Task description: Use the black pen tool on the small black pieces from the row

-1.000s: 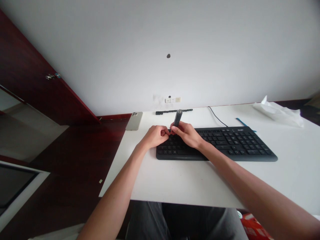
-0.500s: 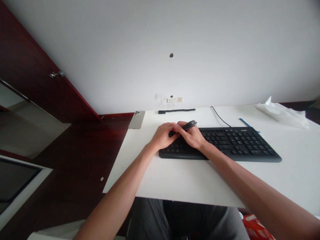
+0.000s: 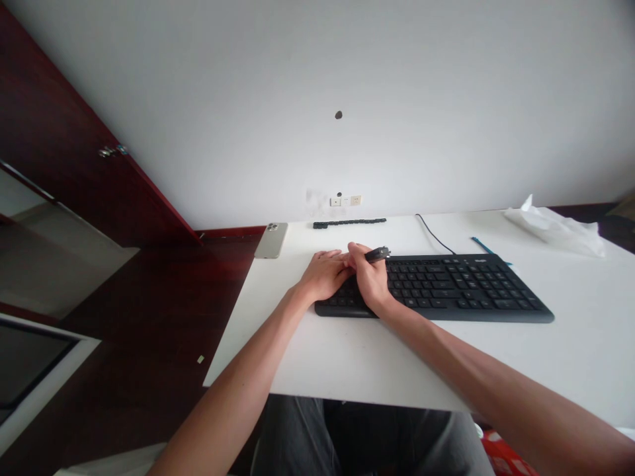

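Observation:
A black keyboard (image 3: 426, 284) lies on the white table. My left hand (image 3: 325, 274) rests over its left end, fingers stretched toward the right, tips partly hidden at my right hand. My right hand (image 3: 370, 274) is closed around a black-handled tool (image 3: 378, 254); a dark end with a bit of metal sticks out to the right above the keys. The tool's other end is hidden between my hands, so its kind is unclear. The two hands touch or nearly touch over the upper left keys.
A phone (image 3: 271, 240) lies at the table's left edge. Along the back runs a row of small black pieces (image 3: 350, 223). A cable (image 3: 435, 233), a thin blue strip (image 3: 482, 244) and a crumpled white plastic bag (image 3: 555, 228) lie behind the keyboard. Wall sockets (image 3: 346, 200) sit beyond the table.
My right hand has turned more upright and shifted slightly left, and the tool's visible end has dropped a little. My left hand lies flatter. The view has shifted slightly.

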`<state>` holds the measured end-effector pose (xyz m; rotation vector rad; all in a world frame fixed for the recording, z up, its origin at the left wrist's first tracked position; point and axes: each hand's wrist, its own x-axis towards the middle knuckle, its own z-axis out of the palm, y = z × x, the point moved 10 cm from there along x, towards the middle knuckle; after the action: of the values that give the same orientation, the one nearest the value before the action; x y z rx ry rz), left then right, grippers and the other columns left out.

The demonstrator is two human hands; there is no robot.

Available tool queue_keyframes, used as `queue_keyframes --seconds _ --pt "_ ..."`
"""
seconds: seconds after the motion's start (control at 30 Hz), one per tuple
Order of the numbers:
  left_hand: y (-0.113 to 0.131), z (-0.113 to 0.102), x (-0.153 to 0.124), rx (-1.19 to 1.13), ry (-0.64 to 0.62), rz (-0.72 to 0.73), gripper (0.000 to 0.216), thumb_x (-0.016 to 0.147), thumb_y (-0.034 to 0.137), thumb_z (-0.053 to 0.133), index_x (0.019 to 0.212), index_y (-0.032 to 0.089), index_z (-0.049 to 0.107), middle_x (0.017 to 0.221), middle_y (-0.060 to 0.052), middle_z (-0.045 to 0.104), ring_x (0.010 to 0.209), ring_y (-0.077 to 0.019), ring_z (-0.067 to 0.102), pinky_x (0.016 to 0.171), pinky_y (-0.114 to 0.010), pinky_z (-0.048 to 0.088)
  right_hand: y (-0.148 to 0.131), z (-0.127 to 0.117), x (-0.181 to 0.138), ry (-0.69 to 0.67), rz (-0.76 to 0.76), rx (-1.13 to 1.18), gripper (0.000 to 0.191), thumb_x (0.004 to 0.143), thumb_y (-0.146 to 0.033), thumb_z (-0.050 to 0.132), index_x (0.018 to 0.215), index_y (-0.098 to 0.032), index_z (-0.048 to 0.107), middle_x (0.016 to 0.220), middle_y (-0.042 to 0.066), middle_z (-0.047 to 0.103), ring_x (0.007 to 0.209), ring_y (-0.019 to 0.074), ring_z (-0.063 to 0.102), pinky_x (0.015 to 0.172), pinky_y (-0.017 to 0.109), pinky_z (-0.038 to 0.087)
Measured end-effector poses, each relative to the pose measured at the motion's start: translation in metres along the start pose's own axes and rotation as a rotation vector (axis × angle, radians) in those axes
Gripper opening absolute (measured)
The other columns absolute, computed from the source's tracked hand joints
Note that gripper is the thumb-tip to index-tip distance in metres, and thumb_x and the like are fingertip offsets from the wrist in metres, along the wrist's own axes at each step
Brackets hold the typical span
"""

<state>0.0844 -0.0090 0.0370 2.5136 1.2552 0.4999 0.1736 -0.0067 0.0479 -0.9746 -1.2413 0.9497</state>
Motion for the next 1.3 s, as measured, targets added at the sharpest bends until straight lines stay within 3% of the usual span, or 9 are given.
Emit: queue_keyframes --seconds 0.2,0.4,0.8,1.3 --pt "-0.0006 0.0003 0.0005 -0.007 0.003 -0.004 0.034 0.105 0.032 0.037 0.113 0.028 0.070 0.136 -0.003 0.068 0.136 -0.0279 0.054 0.114 -0.047 0.039 -0.0008 -0.0017 -0.0026 0.003 -0.037 -0.040 0.050 0.095 -0.058 0.052 0.061 -0.024 0.038 0.062 0.000 0.043 0.063 0.0174 0.043 0.063 0.033 0.043" --pt "-0.0031 0.0031 0.0009 0.011 -0.013 -0.008 0.038 0.106 0.034 0.034 0.123 0.028 0.068 0.140 -0.004 0.065 0.138 -0.0286 0.051 0.113 -0.047 0.039 -0.0007 0.0009 -0.0041 -0.015 -0.051 0.018 0.048 0.096 -0.053 0.053 0.061 -0.023 0.040 0.063 0.000 0.043 0.064 0.0164 0.043 0.064 0.031 0.042" --pt "-0.0036 0.0038 0.0006 0.019 -0.002 -0.004 0.036 0.105 0.032 0.036 0.111 0.028 0.072 0.134 -0.003 0.068 0.139 -0.0297 0.050 0.112 -0.048 0.039 -0.0008 0.0006 -0.0054 -0.011 -0.048 -0.015 0.048 0.098 -0.056 0.048 0.063 -0.024 0.039 0.066 0.001 0.046 0.066 0.0175 0.047 0.065 0.032 0.045" --pt "-0.0001 -0.0041 0.0022 -0.033 0.023 -0.025 0.030 0.103 0.032 0.044 0.114 0.026 0.071 0.127 -0.006 0.071 0.129 -0.0277 0.058 0.107 -0.043 0.045 -0.0090 -0.0024 -0.0088 0.014 -0.073 -0.062 0.050 0.097 -0.063 0.049 0.068 -0.023 0.039 0.069 0.001 0.046 0.068 0.0169 0.044 0.065 0.031 0.043"
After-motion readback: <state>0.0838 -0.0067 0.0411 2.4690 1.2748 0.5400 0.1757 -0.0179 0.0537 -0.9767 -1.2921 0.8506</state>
